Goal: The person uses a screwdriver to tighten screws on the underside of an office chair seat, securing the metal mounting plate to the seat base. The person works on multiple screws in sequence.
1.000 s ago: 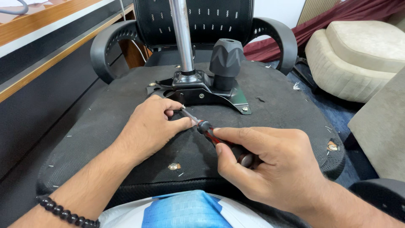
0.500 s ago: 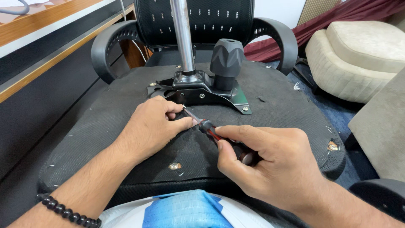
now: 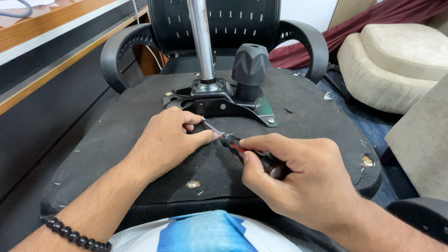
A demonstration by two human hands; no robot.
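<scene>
My right hand (image 3: 303, 182) clamped on a screwdriver (image 3: 242, 149), tip at the metal plate (image 3: 224, 102); my left hand (image 3: 168, 140) curled by the shaft, on the upturned chair seat (image 3: 116, 135), black fabric; wooden counter (image 3: 56, 42) left, cream cushions (image 3: 392, 65) right

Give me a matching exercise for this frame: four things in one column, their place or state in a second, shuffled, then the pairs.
1. screwdriver
2. metal column
3. bead bracelet
4. ribbed knob

a. on the left wrist
b. standing upright from the black plate
c. gripped in the right hand
d. dark grey, right of the column

Pairs: 1-c, 2-b, 3-a, 4-d
</scene>
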